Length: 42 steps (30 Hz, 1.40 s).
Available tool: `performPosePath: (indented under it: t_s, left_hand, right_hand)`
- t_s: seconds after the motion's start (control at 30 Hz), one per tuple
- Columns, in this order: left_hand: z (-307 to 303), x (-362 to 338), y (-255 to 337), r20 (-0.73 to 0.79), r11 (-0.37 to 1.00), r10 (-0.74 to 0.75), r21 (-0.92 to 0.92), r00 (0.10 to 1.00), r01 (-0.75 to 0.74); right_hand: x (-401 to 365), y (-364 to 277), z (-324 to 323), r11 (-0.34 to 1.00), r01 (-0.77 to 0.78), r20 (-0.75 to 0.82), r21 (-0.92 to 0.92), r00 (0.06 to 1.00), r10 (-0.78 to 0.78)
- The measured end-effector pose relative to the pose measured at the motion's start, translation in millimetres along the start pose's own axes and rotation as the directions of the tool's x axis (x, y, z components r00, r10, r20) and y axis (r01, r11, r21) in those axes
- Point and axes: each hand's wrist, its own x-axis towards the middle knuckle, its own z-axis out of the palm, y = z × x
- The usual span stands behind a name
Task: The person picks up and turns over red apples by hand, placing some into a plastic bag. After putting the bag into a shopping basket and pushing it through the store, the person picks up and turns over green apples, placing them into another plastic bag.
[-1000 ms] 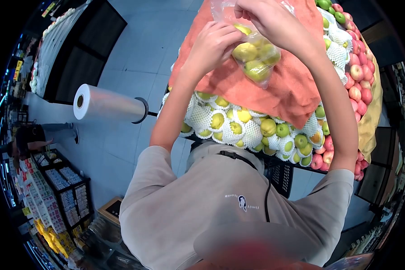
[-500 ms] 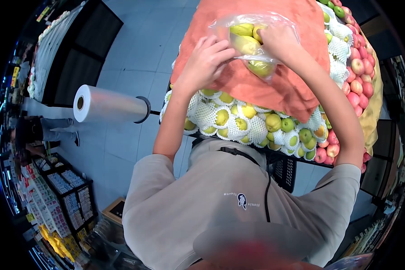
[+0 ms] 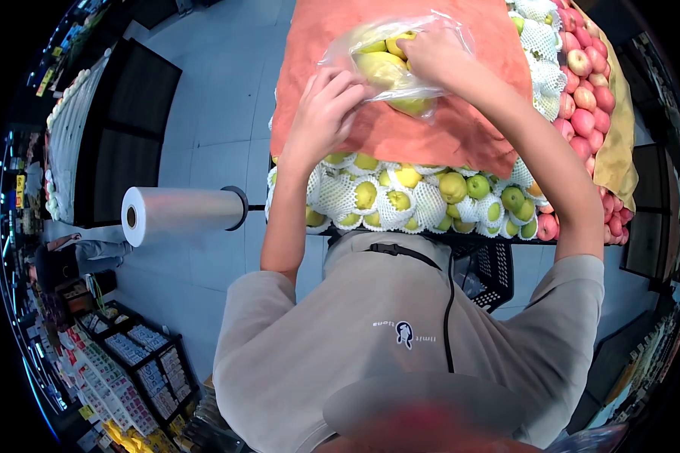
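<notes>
A clear plastic bag [image 3: 332, 51] lies on the orange cloth [image 3: 461, 136] that covers part of the fruit stand. Several yellow-green fruits [image 3: 381, 69] are inside it. My left hand [image 3: 331, 106] has its fingers curled on the bag's near left edge, closed on the plastic. My right hand [image 3: 434, 54] reaches into the bag's opening from the right, with its fingers closed around a yellow fruit [image 3: 400, 45] at the back; its fingertips are partly hidden.
Green pears in white foam nets [image 3: 366, 196] line the stand's near edge. Red apples [image 3: 582, 121] fill its right side. A roll of plastic bags [image 3: 185, 211] is mounted on the left. A person [image 3: 60, 264] is at the far left, beside packed shelves.
The view has shifted, so the stand and bag appear further left and slightly higher. My right hand remains in the bag at the back fruit, and my left hand remains on its edge.
</notes>
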Motion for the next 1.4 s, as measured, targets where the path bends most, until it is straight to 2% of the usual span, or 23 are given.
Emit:
performPosePath:
  t_s: [0.17,0.23,0.3,0.43,0.5,0.57,0.63,0.7,0.8,0.87,0.9,0.93,0.97,1.0,1.03,1.07,1.1,1.17,1.23,1.3,1.33,1.37,1.4]
  left_hand:
    - [-1,-4,-4,0.000,1.000,-0.012,-0.026,1.000,0.012]
    - [-3,-5,-5,0.008,0.999,-0.018,-0.037,1.000,0.019]
    - [-5,-4,-4,0.002,0.999,-0.016,-0.044,1.000,0.016]
    - [0,-3,-10,-0.031,0.997,-0.018,-0.077,0.999,0.015]
    - [1,1,-10,-0.035,0.995,-0.005,-0.096,0.999,0.001]
    - [5,3,-10,-0.034,0.994,-0.018,-0.109,0.999,0.014]
    - [8,6,-10,-0.040,0.993,-0.017,-0.120,0.999,0.012]
    - [9,7,-10,-0.047,0.992,-0.026,-0.122,0.999,0.020]
    - [7,7,-2,-0.037,0.988,-0.059,-0.144,0.998,0.053]
    - [2,7,9,-0.098,0.994,-0.065,-0.090,0.993,0.056]
    - [5,6,12,-0.097,0.994,-0.070,-0.086,0.993,0.061]
    - [9,5,15,-0.214,0.996,-0.065,-0.076,0.975,0.050]
    - [11,3,18,-0.326,0.997,-0.058,-0.064,0.943,0.039]
    - [13,2,22,-0.317,0.997,-0.060,-0.062,0.946,0.042]
    - [14,0,27,-0.393,0.999,-0.033,-0.014,0.919,0.030]
    - [15,-1,33,-0.464,0.999,-0.002,0.033,0.886,0.019]
    - [19,-1,41,-0.451,0.999,-0.004,0.027,0.892,0.019]
    - [31,-1,61,-0.534,0.985,-0.057,-0.166,0.843,-0.038]
    - [45,-2,84,-0.467,0.969,-0.043,-0.235,0.883,-0.078]
    - [64,0,111,-0.286,0.860,-0.130,-0.509,0.950,-0.036]
    - [72,-2,120,-0.273,0.861,-0.134,-0.508,0.953,-0.025]
    - [81,-6,126,-0.103,0.794,-0.212,-0.598,0.972,0.109]
    - [87,-8,131,0.072,0.710,-0.271,-0.658,0.960,0.249]
  right_hand:
    - [16,-14,9,0.996,-0.054,0.041,-0.072,0.997,0.057]
    - [22,-26,10,0.970,-0.106,0.110,-0.216,0.985,0.132]
    - [19,-24,7,0.971,-0.106,0.126,-0.215,0.983,0.135]
    - [6,-3,-18,0.989,-0.013,0.016,-0.146,1.000,0.016]
    - [4,4,-38,0.999,-0.036,-0.060,0.002,0.998,0.036]
    - [1,6,-58,0.965,-0.058,-0.156,0.257,0.983,0.101]
    - [-11,4,-76,0.843,-0.004,-0.265,0.538,0.948,0.174]
    - [-28,-1,-85,0.635,0.137,-0.365,0.760,0.898,0.244]
    - [-66,-7,-75,0.258,0.315,-0.391,0.914,0.853,0.345]
    - [-94,-12,-55,0.069,0.363,-0.362,0.929,0.856,0.369]
    - [-109,-16,-41,-0.121,0.398,-0.326,0.909,0.862,0.388]
    - [-121,-22,-28,-0.127,0.399,-0.325,0.908,0.864,0.385]
    - [-132,-29,-15,-0.318,0.428,-0.289,0.846,0.869,0.402]
    - [-142,-36,-3,-0.496,0.444,-0.247,0.746,0.876,0.413]
    - [-150,-42,7,-0.503,0.444,-0.240,0.741,0.876,0.418]
    - [-159,-48,15,-0.630,0.431,-0.191,0.646,0.890,0.413]
    - [-166,-52,23,-0.740,0.411,-0.142,0.532,0.905,0.401]
    - [-174,-59,31,-0.711,0.445,-0.176,0.544,0.889,0.422]
    - [-183,-67,33,-0.857,0.389,-0.187,0.338,0.920,0.344]
    - [-188,-79,55,-0.880,0.389,-0.174,0.272,0.919,0.353]
    - [-192,-80,60,-0.938,0.308,-0.178,0.160,0.944,0.279]
    - [-195,-82,65,-0.975,0.218,-0.194,0.047,0.959,0.205]
    - [-196,-89,74,-0.971,0.238,-0.142,0.015,0.962,0.233]
